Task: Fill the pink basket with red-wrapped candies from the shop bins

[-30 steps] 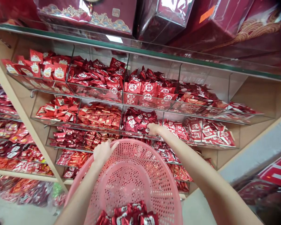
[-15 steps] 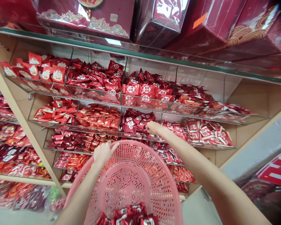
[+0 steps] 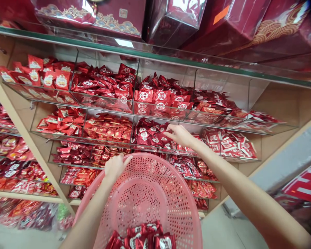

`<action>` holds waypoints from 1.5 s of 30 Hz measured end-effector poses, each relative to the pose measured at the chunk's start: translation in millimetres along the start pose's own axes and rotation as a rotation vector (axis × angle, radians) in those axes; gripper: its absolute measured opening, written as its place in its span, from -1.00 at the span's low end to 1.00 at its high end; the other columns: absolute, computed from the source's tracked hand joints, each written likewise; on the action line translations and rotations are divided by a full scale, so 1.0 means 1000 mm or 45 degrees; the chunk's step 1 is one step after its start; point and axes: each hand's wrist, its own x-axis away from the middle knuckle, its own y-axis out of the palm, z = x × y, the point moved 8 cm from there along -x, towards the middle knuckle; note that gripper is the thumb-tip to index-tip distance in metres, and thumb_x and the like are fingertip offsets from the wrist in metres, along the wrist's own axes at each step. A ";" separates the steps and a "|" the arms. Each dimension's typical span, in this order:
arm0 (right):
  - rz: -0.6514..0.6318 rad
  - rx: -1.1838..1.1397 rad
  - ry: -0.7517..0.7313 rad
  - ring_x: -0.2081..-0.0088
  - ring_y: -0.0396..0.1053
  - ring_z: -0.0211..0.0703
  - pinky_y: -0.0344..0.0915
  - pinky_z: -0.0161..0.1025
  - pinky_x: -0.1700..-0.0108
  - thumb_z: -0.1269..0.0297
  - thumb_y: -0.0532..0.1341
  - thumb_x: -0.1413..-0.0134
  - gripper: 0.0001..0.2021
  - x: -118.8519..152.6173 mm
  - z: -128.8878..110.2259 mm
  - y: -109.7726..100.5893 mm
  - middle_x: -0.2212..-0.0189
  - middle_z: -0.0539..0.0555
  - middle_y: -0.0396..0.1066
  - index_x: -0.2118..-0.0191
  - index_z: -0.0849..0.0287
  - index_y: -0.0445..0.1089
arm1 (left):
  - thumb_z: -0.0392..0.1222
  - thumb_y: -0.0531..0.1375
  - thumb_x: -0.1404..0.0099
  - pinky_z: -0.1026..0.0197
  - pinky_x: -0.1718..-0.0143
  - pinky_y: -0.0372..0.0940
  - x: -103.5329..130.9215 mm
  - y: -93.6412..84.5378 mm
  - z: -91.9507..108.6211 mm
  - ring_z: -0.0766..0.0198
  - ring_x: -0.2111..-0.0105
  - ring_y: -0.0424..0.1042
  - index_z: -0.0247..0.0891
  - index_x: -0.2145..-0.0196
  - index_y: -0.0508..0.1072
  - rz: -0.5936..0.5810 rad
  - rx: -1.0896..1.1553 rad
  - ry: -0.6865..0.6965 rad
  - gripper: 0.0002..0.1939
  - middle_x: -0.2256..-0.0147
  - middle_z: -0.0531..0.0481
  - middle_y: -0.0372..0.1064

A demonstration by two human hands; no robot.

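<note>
A pink plastic basket (image 3: 182, 204) with a perforated wall is tilted towards me below the shelves. My left hand (image 3: 115, 167) grips its far rim, with the thumb over the inside edge. Several shiny red wrapped packets (image 3: 147, 238) lie in the near part of the basket. My right hand (image 3: 180, 135) is over a shelf compartment, its fingers curved and a little apart, and I see nothing held in them. Just left of its fingertips are dark red packets with round white labels (image 3: 143, 135).
Glass-fronted shelves (image 3: 159, 110) hold rows of red packets behind low clear fronts and dividers. Above, large maroon boxes (image 3: 93, 20) stand on a thick glass shelf. A wooden upright (image 3: 23, 131) separates another shelf unit at left. Bagged packets (image 3: 28, 214) lie low at left.
My right hand has lifted slightly and shifted right from the dark red packets, its fingers loosening. My left hand keeps its grip on the basket. The camera view has shifted a little.
</note>
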 end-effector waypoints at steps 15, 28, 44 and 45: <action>-0.244 -1.723 0.611 0.56 0.24 -0.34 0.13 -0.37 0.52 0.34 0.11 0.16 -0.91 0.116 -0.027 0.103 0.54 0.01 0.40 0.57 0.22 0.23 | 0.34 -0.32 -0.14 0.07 0.31 0.22 -0.002 -0.001 0.011 -0.01 0.26 0.40 -0.25 0.16 0.40 0.003 -0.004 0.025 -0.23 0.28 -0.24 0.43; -0.776 -1.267 0.571 0.71 0.12 -0.42 -0.02 -0.43 0.66 -0.05 0.14 0.06 -0.61 0.200 -0.068 0.157 0.76 -0.13 0.13 0.58 0.21 0.18 | 0.36 -0.33 -0.13 0.07 0.31 0.23 -0.004 0.004 -0.004 -0.02 0.27 0.41 -0.25 0.18 0.40 -0.009 -0.030 -0.036 -0.22 0.31 -0.24 0.44; -0.928 -1.403 0.267 0.61 0.01 -0.45 -0.02 -0.43 0.59 0.07 0.24 0.14 -0.68 0.152 -0.127 0.187 0.66 -0.11 0.15 0.41 0.29 0.44 | 0.32 -0.33 -0.16 0.08 0.31 0.22 -0.005 0.000 0.012 -0.02 0.27 0.42 -0.26 0.17 0.39 0.003 -0.019 -0.006 -0.25 0.32 -0.24 0.44; -0.977 -1.389 0.257 0.61 0.02 -0.45 -0.02 -0.44 0.60 0.08 0.25 0.16 -0.68 0.154 -0.132 0.194 0.66 -0.11 0.16 0.40 0.30 0.45 | 0.32 -0.32 -0.15 0.09 0.31 0.22 -0.005 0.000 0.012 -0.01 0.27 0.42 -0.25 0.17 0.39 0.004 -0.019 -0.010 -0.25 0.32 -0.24 0.44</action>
